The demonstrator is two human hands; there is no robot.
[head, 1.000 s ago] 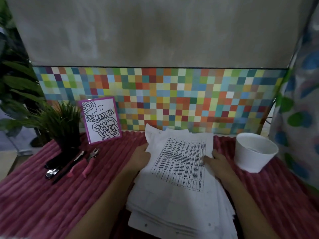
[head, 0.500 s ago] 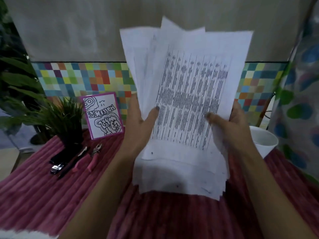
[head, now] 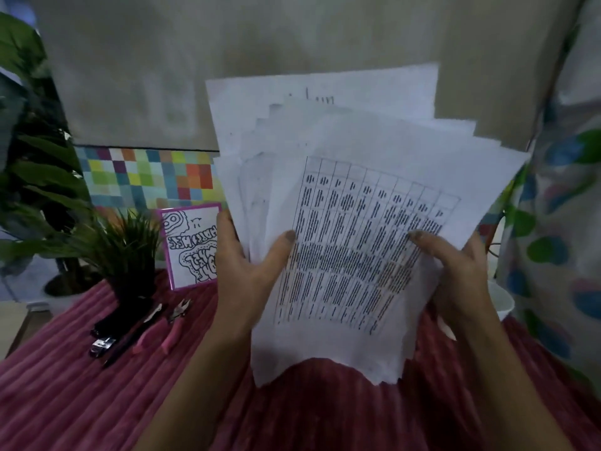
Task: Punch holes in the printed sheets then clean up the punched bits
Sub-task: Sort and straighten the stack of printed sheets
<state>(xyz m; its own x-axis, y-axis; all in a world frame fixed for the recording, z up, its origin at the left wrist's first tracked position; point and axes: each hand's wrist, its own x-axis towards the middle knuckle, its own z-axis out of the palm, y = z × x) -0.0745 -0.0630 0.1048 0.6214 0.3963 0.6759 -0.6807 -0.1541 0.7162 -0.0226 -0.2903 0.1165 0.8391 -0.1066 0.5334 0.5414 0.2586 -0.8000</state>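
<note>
The printed sheets (head: 357,242) are off the table (head: 65,402) now. The view from a second back shows them lying flat on its pink cloth under our hands, and here we hold the whole stack in the air above the table's near middle, clear of the cloth, with the printed face towards us and the top leaning right. The half-second view shows the pages roughly together. Now they fan apart at the top, and several back pages stick out above and to the left of the front page with its printed grid. Our left hand (head: 242,275) grips the stack's left side, thumb pressed across the front and the other fingers hidden behind the paper. Our right hand (head: 455,278) pinches the right side the same way, thumb on the print. The lower edge hangs free and uneven. We judge this to be a gathering step: the loose fan needs tapping square before it can go into a punch, and a slack grip could let the back pages slide out. We cannot tell whether these pages already carry holes. The black tool (head: 105,333) with a metal end, perhaps the punch, lies untouched near the table's left edge beside the pink-handled pliers (head: 175,323). The white cup (head: 502,301) peeks out by the right edge.
</note>
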